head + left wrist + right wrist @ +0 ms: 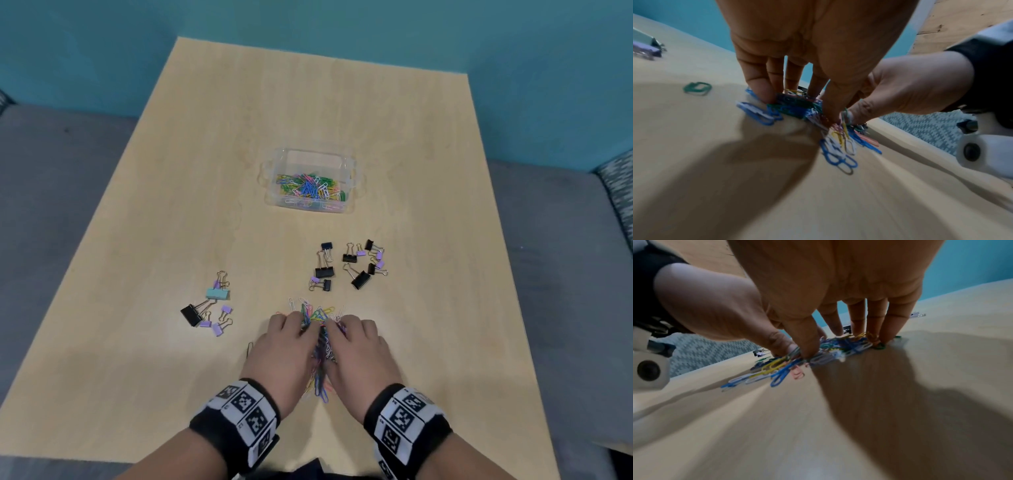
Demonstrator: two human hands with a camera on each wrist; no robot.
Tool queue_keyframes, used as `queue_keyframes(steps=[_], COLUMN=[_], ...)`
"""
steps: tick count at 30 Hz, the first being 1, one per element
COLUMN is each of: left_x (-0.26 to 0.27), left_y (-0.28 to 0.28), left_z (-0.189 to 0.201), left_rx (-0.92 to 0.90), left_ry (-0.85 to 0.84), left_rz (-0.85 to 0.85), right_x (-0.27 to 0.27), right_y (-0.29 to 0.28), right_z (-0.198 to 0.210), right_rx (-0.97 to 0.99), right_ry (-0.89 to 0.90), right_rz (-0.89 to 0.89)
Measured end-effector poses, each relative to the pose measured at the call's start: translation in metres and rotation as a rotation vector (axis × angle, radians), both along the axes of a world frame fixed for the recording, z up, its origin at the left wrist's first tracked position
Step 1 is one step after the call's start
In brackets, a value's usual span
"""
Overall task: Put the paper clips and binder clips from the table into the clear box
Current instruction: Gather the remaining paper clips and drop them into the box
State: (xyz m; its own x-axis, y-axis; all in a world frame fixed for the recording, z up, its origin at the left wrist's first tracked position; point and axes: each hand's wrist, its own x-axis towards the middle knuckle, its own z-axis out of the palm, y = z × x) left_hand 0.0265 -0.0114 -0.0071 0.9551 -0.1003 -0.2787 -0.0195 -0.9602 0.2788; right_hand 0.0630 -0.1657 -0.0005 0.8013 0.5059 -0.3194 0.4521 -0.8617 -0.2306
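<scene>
A heap of coloured paper clips [320, 317] lies near the table's front edge, squeezed between both hands. My left hand [299, 330] curls round its left side and my right hand [340, 330] round its right side, fingertips down on the wood. The left wrist view shows the left hand [799, 100] with fingers and thumb pinching clips [836, 146]. The right hand [838, 345] pinches clips [777, 368] the same way. The clear box [310, 151] stands mid-table with several paper clips inside. Binder clips lie in a left group [209, 305] and a right group [349, 263].
One dark paper clip [249, 349] lies alone left of my left hand, and a green one [697, 88] sits apart in the left wrist view. Bare wood runs between the heap and the box. Grey floor and a teal wall surround the table [137, 240].
</scene>
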Motion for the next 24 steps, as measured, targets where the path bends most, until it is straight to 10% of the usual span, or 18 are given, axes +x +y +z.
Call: queue_keyframes(steps=[24], left_x=[0.026], left_y=[0.031], left_z=[0.016], left_rx=[-0.523], left_ry=[0.177], left_rz=[0.455], right_x=[0.04], right_y=[-0.015], right_z=[0.007], right_rx=[0.336], right_ry=[0.406], right_rz=[-0.32])
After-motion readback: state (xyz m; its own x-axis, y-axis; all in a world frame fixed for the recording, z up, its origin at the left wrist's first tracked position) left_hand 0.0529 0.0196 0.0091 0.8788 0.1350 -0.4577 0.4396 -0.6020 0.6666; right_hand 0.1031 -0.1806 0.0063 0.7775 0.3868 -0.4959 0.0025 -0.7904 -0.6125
